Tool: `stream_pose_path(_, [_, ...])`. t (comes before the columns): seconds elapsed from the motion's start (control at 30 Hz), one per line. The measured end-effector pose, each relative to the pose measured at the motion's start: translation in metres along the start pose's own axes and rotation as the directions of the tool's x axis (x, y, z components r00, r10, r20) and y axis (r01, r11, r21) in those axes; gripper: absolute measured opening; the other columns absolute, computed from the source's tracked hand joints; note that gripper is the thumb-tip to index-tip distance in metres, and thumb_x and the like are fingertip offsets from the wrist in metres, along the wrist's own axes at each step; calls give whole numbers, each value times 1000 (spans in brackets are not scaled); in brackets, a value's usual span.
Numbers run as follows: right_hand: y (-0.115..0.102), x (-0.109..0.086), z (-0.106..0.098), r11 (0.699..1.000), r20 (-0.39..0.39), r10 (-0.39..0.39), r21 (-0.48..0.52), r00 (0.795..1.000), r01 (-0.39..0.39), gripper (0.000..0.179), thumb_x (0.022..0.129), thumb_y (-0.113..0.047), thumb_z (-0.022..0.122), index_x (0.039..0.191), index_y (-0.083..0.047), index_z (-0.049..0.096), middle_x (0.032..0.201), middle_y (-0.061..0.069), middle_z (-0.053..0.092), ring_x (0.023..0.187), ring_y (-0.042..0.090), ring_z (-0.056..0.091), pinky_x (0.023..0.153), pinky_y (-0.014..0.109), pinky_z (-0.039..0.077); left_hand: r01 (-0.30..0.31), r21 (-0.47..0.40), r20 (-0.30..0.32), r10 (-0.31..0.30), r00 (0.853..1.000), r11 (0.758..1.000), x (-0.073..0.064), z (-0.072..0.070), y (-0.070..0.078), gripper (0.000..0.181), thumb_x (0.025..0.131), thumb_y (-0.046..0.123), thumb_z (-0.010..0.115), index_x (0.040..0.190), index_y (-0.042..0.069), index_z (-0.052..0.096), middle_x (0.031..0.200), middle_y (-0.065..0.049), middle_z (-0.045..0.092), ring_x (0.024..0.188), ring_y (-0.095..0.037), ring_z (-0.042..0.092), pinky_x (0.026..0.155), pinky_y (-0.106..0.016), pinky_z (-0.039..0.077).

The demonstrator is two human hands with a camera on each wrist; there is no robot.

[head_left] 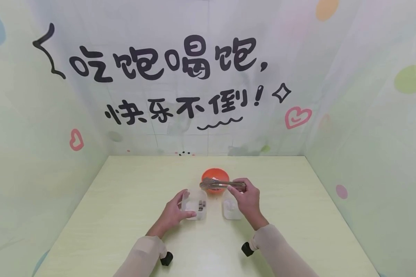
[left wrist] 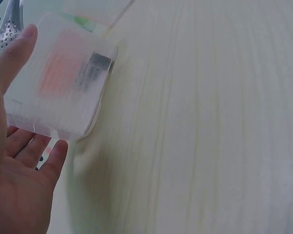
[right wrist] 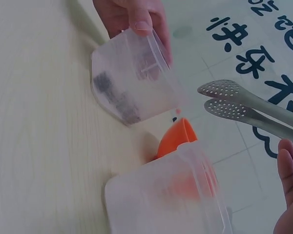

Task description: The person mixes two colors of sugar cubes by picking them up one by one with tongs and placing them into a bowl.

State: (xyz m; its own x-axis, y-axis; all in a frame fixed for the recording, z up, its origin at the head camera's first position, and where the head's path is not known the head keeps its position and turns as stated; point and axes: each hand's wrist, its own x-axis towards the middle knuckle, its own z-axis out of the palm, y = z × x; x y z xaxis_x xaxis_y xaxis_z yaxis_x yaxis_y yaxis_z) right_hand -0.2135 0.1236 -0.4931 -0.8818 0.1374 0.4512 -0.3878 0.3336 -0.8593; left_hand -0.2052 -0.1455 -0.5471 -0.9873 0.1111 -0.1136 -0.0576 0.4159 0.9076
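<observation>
1. Because only the left hand [head_left: 173,212] steadies the left box [head_left: 194,195], a slackened grip could, I judge, let it tip and spill its dark pieces [head_left: 200,208]. Thumb along near wall, fingers round far one.
2. Right box [right wrist: 146,204] sits beside the right hand [head_left: 249,198], unheld; a dipping wrist could knock it.
3. Right hand angles in from the right, thumb and fingers pinching tongs [right wrist: 259,104]; tips point leftward, slightly parted, nothing between. Loose pinch might let them slip.
4. Orange bowl [head_left: 215,172] beyond both boxes, under the tongs; a low sweep could catch its rim.
</observation>
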Motion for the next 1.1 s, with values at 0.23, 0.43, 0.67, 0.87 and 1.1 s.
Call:
stream_pose_path(0.23, [-9,-4,2,998,126,-10,66,992,2,21,80,-3,79,97,-1,67,81,8,72,68,14,67,54,20,50,-3,18,-1,3,1000,1000,-1,-1,2,99,71,27,88,152,15,31,153,-15,36,133,-42,40,104,-52,40])
stream_pose_path(0.43, [-40,-4,-2,999,255,-8,40,967,-3,21,81,4,75,99,7,64,84,15,70,71,18,65,57,21,52,-26,3,1,26,1000,1000,-2,-2,1,99,71,24,88,152,13,31,152,-15,37,133,-41,40,105,-51,40])
stream_pose_path(0.67, [-18,-2,6,999,338,37,14,941,-44,25,81,-1,77,102,0,65,89,9,70,76,18,63,65,24,55,-25,5,2,25,1000,1000,-1,-1,2,99,71,23,88,152,12,32,152,-14,38,134,-39,39,106,-50,39])
stream_pose_path(0.87, [-9,-2,10,999,368,6,46,930,-24,26,82,-2,76,103,-3,60,90,7,67,77,17,63,63,26,56,-23,25,-2,23,1000,999,0,-1,1,99,71,25,88,151,13,32,152,-14,38,135,-39,39,106,-50,39])
stream_pose_path(1.1, [-9,-4,14,998,391,16,49,920,-38,30,85,0,72,107,-2,52,91,8,65,76,17,60,61,24,53,-41,13,-2,41,999,999,-1,-2,1,98,71,21,88,151,12,32,151,-14,39,132,-40,42,105,-51,40])
